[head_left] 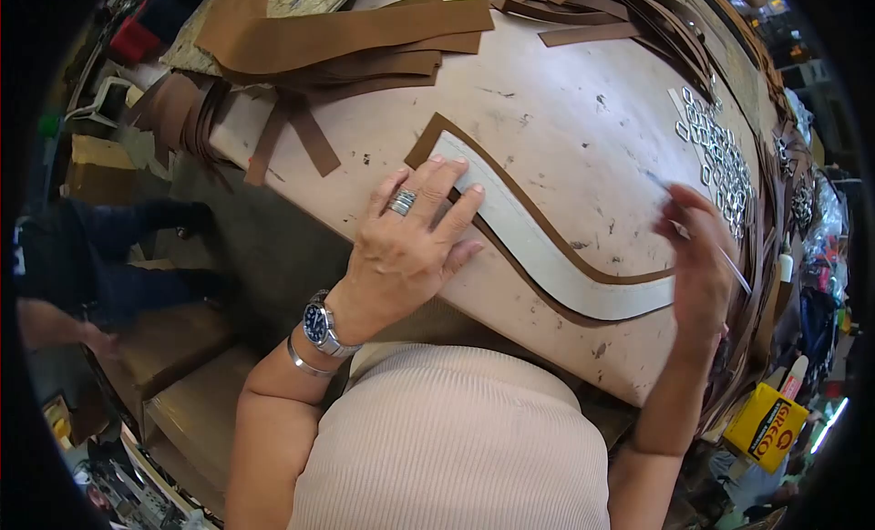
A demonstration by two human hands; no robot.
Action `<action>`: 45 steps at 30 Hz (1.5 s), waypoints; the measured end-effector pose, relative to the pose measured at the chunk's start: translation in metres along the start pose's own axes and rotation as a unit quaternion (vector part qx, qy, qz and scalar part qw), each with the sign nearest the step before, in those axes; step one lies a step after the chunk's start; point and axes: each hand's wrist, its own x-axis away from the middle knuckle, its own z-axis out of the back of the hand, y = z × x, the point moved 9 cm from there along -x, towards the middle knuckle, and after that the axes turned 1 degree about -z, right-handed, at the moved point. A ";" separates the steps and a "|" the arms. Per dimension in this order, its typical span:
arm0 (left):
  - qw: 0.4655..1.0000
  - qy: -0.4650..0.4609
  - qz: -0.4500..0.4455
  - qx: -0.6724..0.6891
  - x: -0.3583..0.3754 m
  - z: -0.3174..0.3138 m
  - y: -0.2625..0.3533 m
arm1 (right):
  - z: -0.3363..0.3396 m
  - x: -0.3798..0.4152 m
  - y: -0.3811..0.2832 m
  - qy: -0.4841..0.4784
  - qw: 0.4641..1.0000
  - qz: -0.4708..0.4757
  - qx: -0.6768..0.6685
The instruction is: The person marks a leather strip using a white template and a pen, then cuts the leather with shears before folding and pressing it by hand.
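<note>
A curved brown leather strip (547, 231) lies on the worktable, with a narrower white template (570, 284) of the same curve on top. Brown edges show along both sides of the template. My left hand (410, 220) rests with fingers stretched out and apart, fingertips pressing on the template's upper end. To the right, my right hand (697, 257) is raised near the other end of the strip and hides it. Its fingers are closed around a thin pen-like tool (735, 269), whose tip points up and left. Motion blurs the fingers and the tip.
Stacked wide brown strips (365, 42) lie at the table's upper left; narrow strips (638, 29) hang over the far side. Metal buckles (715, 156) are scattered at the right. A yellow can (766, 427) stands lower right. Another person's hand (98, 339) shows at far left.
</note>
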 end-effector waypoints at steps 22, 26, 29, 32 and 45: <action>0.999 0.028 0.013 0.030 0.002 -0.001 -0.006 | -0.169 -0.048 0.026 -0.143 0.978 0.023 0.151; 0.998 0.035 0.018 0.050 0.000 0.007 -0.008 | -0.137 -0.038 0.002 -0.062 0.995 0.060 0.055; 0.997 0.050 0.021 0.057 0.000 0.008 -0.013 | -0.121 -0.015 -0.013 -0.062 0.982 0.144 0.108; 0.991 0.090 0.020 0.096 -0.001 0.014 -0.018 | -0.123 0.008 0.002 -0.125 0.982 0.051 0.130; 0.972 0.088 0.055 0.211 0.001 0.012 -0.038 | -0.148 0.013 0.023 -0.104 0.976 0.107 0.157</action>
